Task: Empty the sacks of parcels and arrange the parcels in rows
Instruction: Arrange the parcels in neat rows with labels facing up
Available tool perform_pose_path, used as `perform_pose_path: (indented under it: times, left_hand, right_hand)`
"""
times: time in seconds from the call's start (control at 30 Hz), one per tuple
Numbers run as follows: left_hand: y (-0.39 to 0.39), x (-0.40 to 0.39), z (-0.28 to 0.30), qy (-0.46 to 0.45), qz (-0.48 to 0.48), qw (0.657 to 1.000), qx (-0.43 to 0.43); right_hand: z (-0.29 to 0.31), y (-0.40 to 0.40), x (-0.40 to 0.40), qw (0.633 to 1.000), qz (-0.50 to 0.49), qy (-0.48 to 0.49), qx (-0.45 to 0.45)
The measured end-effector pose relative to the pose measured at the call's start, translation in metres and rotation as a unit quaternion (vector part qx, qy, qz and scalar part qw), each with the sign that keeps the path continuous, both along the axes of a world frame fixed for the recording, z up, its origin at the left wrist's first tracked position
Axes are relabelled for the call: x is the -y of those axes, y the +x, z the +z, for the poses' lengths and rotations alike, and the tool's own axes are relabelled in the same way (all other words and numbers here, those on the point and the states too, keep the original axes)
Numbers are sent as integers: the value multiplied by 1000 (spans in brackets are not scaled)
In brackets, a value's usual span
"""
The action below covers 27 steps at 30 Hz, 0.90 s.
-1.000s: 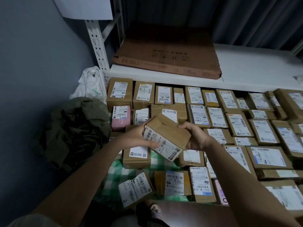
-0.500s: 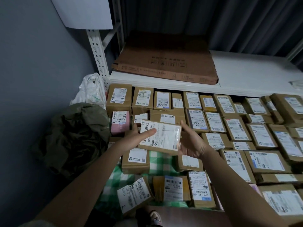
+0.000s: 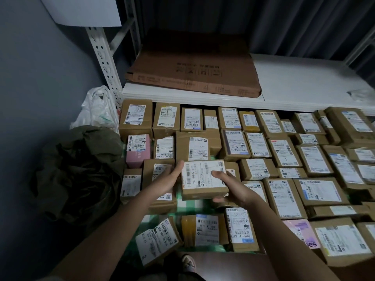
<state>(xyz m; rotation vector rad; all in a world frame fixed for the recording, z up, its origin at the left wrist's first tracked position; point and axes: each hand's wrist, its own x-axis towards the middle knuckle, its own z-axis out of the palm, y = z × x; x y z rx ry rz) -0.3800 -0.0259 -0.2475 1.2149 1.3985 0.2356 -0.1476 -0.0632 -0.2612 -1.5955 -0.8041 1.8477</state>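
A brown cardboard parcel (image 3: 199, 180) with a white shipping label facing up sits low over a gap in the third row of parcels. My left hand (image 3: 167, 180) holds its left side, thumb along the edge. My right hand (image 3: 228, 188) grips its right side, thumb on the label and fingers under the box. Rows of labelled brown parcels (image 3: 282, 152) cover a green checked cloth (image 3: 189, 205) on the floor. A crumpled dark green sack (image 3: 78, 168) lies to the left.
A white shelf board (image 3: 304, 88) above the back row carries a flattened cardboard box (image 3: 192, 65). A white plastic bag (image 3: 97, 110) leans by the shelf post. The grey wall stands at left. A pink parcel (image 3: 138, 154) sits in the second row. My shoe (image 3: 187, 261) shows below.
Both hands turned the parcel from tilted to label up, then lowered it toward the gap in the third row.
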Motion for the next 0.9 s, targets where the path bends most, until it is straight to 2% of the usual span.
perform_pose_path:
  times: [0.1,0.17,0.23,0.37,0.47,0.83,0.9]
  left_hand:
    - [-9,0,-16,80,-51,990,-107]
    - [-17,0,-33,151,-111,962,-201]
    - [-24,1,-48,178,-160,939,-246]
    - [-33,9,-62,168,-189,929,-271]
    - [-38,16,-70,194,-211,912,-292]
    - [-45,16,-73,204,-224,910,-284]
    - [-45,17,-73,203,-225,910,-283]
  right_hand:
    - [-13,12,14,1000,-7,-18,5]
    - [-23,17,23,999,-9,-23,32]
    - [-31,17,30,998,-16,-30,51]
    - [-45,9,34,997,-37,-35,62]
    - [-55,-1,32,995,-39,-38,88]
    - [-70,-38,14,991,-90,-39,87]
    - [-69,-43,14,990,-79,-25,116]
